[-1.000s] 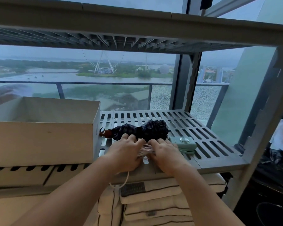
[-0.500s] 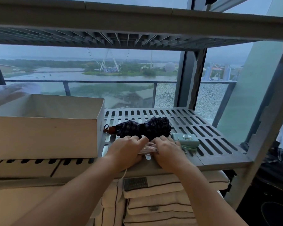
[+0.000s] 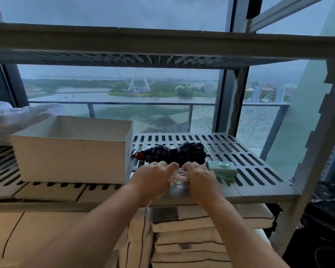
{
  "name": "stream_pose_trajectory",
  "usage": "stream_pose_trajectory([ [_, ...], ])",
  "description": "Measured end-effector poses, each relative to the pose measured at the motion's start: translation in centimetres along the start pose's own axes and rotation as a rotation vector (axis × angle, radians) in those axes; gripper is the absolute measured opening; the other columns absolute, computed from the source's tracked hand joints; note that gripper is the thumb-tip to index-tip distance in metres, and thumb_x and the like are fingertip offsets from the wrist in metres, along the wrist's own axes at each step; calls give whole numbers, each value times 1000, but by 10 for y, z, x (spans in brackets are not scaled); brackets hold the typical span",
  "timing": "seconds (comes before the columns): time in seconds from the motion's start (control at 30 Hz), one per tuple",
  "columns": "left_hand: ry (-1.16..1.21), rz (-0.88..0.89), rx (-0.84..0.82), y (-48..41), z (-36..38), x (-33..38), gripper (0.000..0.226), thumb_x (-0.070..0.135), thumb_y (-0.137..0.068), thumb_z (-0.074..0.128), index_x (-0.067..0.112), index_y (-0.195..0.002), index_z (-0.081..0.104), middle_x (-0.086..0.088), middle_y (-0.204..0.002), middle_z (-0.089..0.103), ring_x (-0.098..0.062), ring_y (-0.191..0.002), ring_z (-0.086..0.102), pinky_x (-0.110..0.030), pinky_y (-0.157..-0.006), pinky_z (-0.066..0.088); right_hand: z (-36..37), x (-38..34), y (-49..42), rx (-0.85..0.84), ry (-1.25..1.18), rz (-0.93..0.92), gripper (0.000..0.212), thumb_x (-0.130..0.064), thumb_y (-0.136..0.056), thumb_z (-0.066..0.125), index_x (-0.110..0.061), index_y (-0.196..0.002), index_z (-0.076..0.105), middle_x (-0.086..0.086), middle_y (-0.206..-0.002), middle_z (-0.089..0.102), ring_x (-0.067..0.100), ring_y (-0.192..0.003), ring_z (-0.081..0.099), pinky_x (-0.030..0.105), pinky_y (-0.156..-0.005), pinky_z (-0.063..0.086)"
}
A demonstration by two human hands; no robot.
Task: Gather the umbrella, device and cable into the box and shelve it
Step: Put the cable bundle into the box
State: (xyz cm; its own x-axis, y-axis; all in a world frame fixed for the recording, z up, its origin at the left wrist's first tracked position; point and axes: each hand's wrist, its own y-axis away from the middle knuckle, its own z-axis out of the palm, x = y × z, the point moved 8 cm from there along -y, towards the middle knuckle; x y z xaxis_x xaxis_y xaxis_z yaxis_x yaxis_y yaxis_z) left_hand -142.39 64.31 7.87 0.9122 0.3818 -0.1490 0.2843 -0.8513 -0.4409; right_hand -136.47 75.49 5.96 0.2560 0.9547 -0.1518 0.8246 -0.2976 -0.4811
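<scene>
Firstly, box (image 3: pixel 72 151): pale and open-topped, it stands on the left half of the shelf, its right wall just beside the umbrella's handle. I cannot see its floor from here.
Left hand (image 3: pixel 153 178): knuckles up, fingers curled round the left end of the cable bundle.
Cable (image 3: pixel 179 175): a pale coil gripped between both hands at the shelf's front edge. A loose tail seems to drop over that edge below the left wrist.
Step in hand: tidying the coil before it goes into the box, I'd say. It would be best to draw the tail into the loops first, then keep the bundle pinched in one hand so it can't spring apart.
Umbrella (image 3: pixel 176 154): folded, dark check, lying crosswise just behind the knuckles with its handle toward the box.
Right hand (image 3: pixel 199 180): fingers clenched on the coil's right end.
Device (image 3: pixel 221 168): small and mint green, lying flat just to the right of that hand, with a strap looped beneath it.
Shelf (image 3: pixel 259 171): slotted all over, so a plug or the strap could catch if dragged. Lifting looks safer than sliding.
Open room: the box wall stands taller than the things, so each has to go up and over to the left.
Upper shelf (image 3: pixel 162 41): well above the hands, so it shouldn't get in the way.
Right post (image 3: pixel 317 132): well apart from the device.
</scene>
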Motion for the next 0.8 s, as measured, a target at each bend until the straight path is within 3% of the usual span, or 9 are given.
stream_pose_trajectory([
  [0.17,-39,-19,82,-4,-35,-9,38,41,-103,46,27,-137,36,-2,-102,62,-14,-79,62,-29,-65,59,-31,-16,-16,72,12,-6,24,-14,-97,55,-24,-118,47,0,-104,63,19,-87,62,43,-83,54],
  [0.33,-128,-31,141,-4,-74,-19,42,44,-100,50,27,-137,39,-3,-110,67,-17,-85,68,-31,-68,60,-59,-36,-29,122,42,-30,29,-12,-97,57,-20,-123,46,4,-114,65,21,-94,67,41,-84,56],
  [0.5,-175,-74,172,-3,-107,-29,49,34,-94,61,29,-137,39,-6,-127,61,-26,-100,67,-39,-72,59,-88,-56,-42,194,5,-38,29,-11,-97,55,-21,-124,49,5,-116,65,24,-98,66,44,-87,55],
  [0.8,-240,-101,222,5,-151,-49,54,26,-88,68,26,-139,49,-6,-136,51,-29,-98,68,-40,-67,59,-107,-86,-57,255,-43,-69,32,-12,-94,60,-20,-123,49,4,-113,64,25,-100,65,44,-84,56],
])
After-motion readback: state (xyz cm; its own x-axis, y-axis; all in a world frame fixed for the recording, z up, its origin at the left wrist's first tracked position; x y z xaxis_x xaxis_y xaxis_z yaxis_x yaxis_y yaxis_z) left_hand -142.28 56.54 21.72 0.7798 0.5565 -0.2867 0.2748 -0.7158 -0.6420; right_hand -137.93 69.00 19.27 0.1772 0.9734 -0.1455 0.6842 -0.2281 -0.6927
